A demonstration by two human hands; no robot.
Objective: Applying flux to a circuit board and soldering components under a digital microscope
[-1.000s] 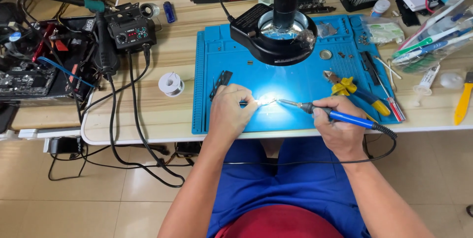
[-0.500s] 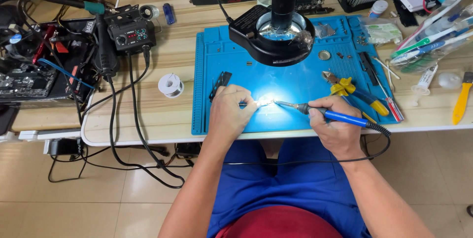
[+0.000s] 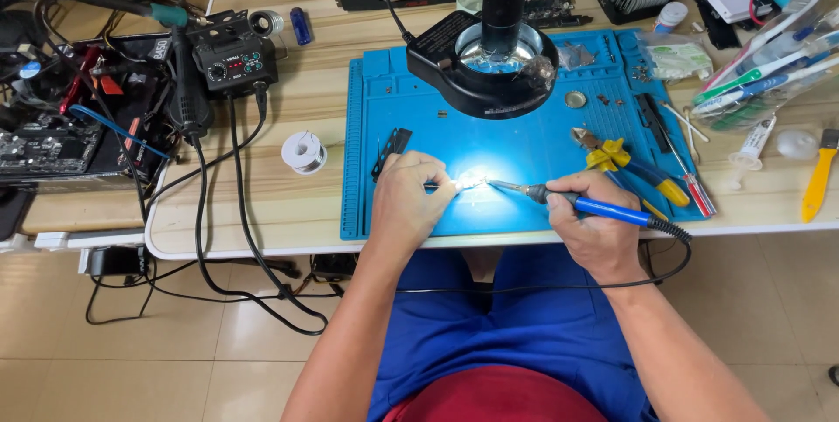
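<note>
Right hand (image 3: 599,234) fingers grip a blue soldering iron (image 3: 577,204); left hand (image 3: 406,199) fingers pinch a small tool (image 3: 441,185).

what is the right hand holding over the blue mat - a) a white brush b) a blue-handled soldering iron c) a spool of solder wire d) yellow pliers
b: the right hand grips a blue-handled soldering iron, its tip aimed at the brightly lit spot by the left hand on the blue mat; the yellow pliers lie untouched beside it.
</note>
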